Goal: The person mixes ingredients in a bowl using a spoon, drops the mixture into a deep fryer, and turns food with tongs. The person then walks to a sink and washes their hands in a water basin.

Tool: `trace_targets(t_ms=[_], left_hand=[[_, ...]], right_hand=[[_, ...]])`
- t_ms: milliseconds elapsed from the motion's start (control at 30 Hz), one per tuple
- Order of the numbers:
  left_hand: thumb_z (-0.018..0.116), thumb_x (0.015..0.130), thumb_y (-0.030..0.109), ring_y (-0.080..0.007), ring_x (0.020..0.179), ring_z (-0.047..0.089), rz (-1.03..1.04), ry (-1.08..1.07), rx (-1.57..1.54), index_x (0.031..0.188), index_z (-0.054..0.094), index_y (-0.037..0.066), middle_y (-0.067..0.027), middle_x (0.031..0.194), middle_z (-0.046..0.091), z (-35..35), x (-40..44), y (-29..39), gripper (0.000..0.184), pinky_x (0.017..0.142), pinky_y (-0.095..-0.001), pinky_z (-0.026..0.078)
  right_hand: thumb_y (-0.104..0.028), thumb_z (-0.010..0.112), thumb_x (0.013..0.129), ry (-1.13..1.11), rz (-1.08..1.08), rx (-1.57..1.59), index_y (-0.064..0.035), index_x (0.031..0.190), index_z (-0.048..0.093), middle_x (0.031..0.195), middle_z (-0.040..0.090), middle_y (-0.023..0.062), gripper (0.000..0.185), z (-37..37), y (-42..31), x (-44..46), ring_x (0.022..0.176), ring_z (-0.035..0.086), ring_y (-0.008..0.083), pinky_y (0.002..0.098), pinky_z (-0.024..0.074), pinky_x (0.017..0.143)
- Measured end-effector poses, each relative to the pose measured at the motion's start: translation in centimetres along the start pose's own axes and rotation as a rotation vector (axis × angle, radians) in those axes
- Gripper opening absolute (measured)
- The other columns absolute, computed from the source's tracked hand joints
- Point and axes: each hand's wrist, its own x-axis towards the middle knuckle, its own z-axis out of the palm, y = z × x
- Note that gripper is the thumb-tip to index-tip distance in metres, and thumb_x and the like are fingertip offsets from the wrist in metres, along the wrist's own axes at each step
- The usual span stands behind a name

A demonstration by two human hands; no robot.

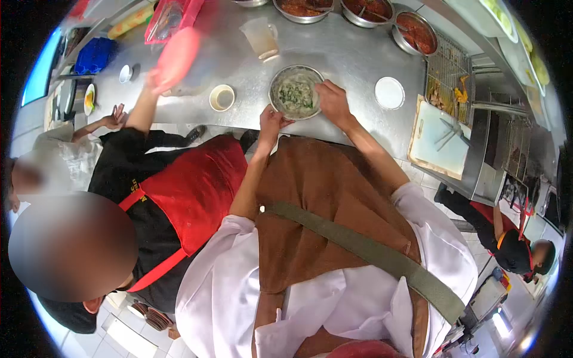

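A round metal bowl [319, 74] stands at the front edge of the steel counter. Inside lies a pale, wet mixture [295, 89] with chopped green leaves. My left hand [273, 122] grips the bowl's lower left rim, thumb and fingers closed on it. At the right rim, my right hand [334, 101] is closed with curled fingers; whatever it holds is hidden. A small cup [222, 98] with pale contents stands left of the bowl. Behind the bowl is a clear pitcher [260, 38] with a little brownish liquid.
Metal bowls of red food [416, 34] line the counter's back. To the right are a white round lid or dish [390, 93] and a cutting board [439, 137] with tongs. A co-worker in a red apron [194, 185] stands close on my left, holding a pink item [179, 58].
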Motion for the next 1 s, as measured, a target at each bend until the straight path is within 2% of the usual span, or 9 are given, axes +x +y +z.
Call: trace_targets(t_ms=[67, 100, 200, 300, 433, 567, 700, 900, 1000], left_hand=[[0.048, 0.096, 0.001, -0.0242, 0.083, 0.072, -0.027, 0.069, 0.01, 0.116, 0.056, 0.0, -0.0163, 0.101, 0.069, -0.3, -1.8, 0.8, 0.021, 0.075, -0.039, 0.063], [0.047, 0.096, 0.0, -0.024, 0.082, 0.072, 0.04, 0.066, 0.038, 0.115, 0.057, 0.0, -0.0161, 0.1, 0.07, 0.2, 1.7, 3.4, 0.021, 0.075, -0.0388, 0.063], [0.045, 0.095, -0.002, -0.0234, 0.082, 0.072, -0.04, 0.1, -0.019, 0.112, 0.057, 0.0, -0.0159, 0.099, 0.07, 3.1, -1.6, 1.5, 0.021, 0.075, -0.0384, 0.064], [0.045, 0.095, -0.002, -0.0228, 0.082, 0.072, -0.035, 0.128, -0.027, 0.109, 0.057, 0.001, -0.0151, 0.096, 0.069, 3.8, -2.1, 1.5, 0.019, 0.074, -0.0384, 0.064], [0.046, 0.094, -0.003, -0.0215, 0.076, 0.07, 0.035, 0.158, -0.073, 0.094, 0.052, 0.004, -0.0101, 0.084, 0.065, 3.5, -1.4, -0.3, 0.009, 0.073, -0.0408, 0.064], [0.046, 0.093, -0.004, -0.0187, 0.067, 0.066, 0.068, 0.198, -0.104, 0.083, 0.043, 0.007, -0.006, 0.074, 0.056, 4.2, -2.1, -0.4, 0.015, 0.073, -0.043, 0.064], [0.045, 0.094, -0.003, -0.0176, 0.067, 0.064, 0.09, 0.206, -0.096, 0.086, 0.044, 0.007, -0.008, 0.077, 0.058, 4.4, -2.2, -1.5, 0.012, 0.073, -0.042, 0.064], [0.045, 0.095, -0.001, -0.0197, 0.073, 0.068, 0.102, 0.205, -0.094, 0.093, 0.047, 0.005, -0.0126, 0.089, 0.065, 4.7, -2.0, -2.6, 0.007, 0.07, -0.037, 0.063], [0.044, 0.095, -0.002, -0.02, 0.073, 0.068, 0.087, 0.229, -0.041, 0.094, 0.048, 0.005, -0.0133, 0.09, 0.066, 5.3, -1.8, -2.5, 0.007, 0.07, -0.0357, 0.063]], right_hand=[[-0.001, 0.061, 0.088, -0.182, -0.012, -0.148, -0.0027, 0.101, 0.07, 0.09, 0.066, 0.0161, 0.016, -0.1, -1.7, 0.2, 0.077, 0.066, 0.0333, 0.0384, 0.0525, 0.069], [-0.001, 0.06, 0.087, -0.115, -0.081, -0.126, -0.0021, 0.099, 0.07, 0.088, 0.066, 0.0156, 0.015, -0.4, -0.8, 4.3, 0.076, 0.065, 0.0332, 0.0385, 0.052, 0.068], [-0.003, 0.058, 0.087, -0.086, -0.039, -0.186, -0.0004, 0.093, 0.069, 0.084, 0.065, 0.0139, 0.013, -4.2, -2.7, 2.3, 0.072, 0.064, 0.0319, 0.0372, 0.0509, 0.063], [-0.006, 0.059, 0.088, -0.089, -0.052, -0.256, 0.001, 0.092, 0.069, 0.083, 0.065, 0.0147, 0.013, -2.6, 0.1, 2.8, 0.072, 0.064, 0.0324, 0.0386, 0.0506, 0.064], [-0.008, 0.063, 0.088, -0.215, -0.043, -0.096, 0.0004, 0.094, 0.071, 0.08, 0.064, 0.0158, 0.013, -2.0, 1.0, 2.2, 0.071, 0.063, 0.0323, 0.038, 0.049, 0.064], [-0.011, 0.063, 0.088, -0.341, 0.001, -0.061, 0.0002, 0.091, 0.071, 0.08, 0.064, 0.0156, 0.014, -5.7, -1.0, 2.5, 0.072, 0.063, 0.0326, 0.04, 0.0494, 0.066], [-0.012, 0.064, 0.089, -0.356, 0.043, -0.037, -0.0005, 0.091, 0.071, 0.082, 0.065, 0.0146, 0.014, -8.8, -3.4, 3.0, 0.071, 0.063, 0.0328, 0.0401, 0.0504, 0.066], [-0.002, 0.057, 0.086, -0.437, -0.292, -0.219, -0.0047, 0.094, 0.068, 0.084, 0.064, 0.013, 0.014, -8.0, -0.6, 1.5, 0.073, 0.063, 0.0324, 0.0403, 0.0517, 0.066], [0.001, 0.055, 0.081, -0.261, -0.32, -0.151, -0.0051, 0.093, 0.067, 0.083, 0.063, 0.0137, 0.018, -5.9, 2.1, 1.6, 0.076, 0.064, 0.0326, 0.0415, 0.0526, 0.067]])
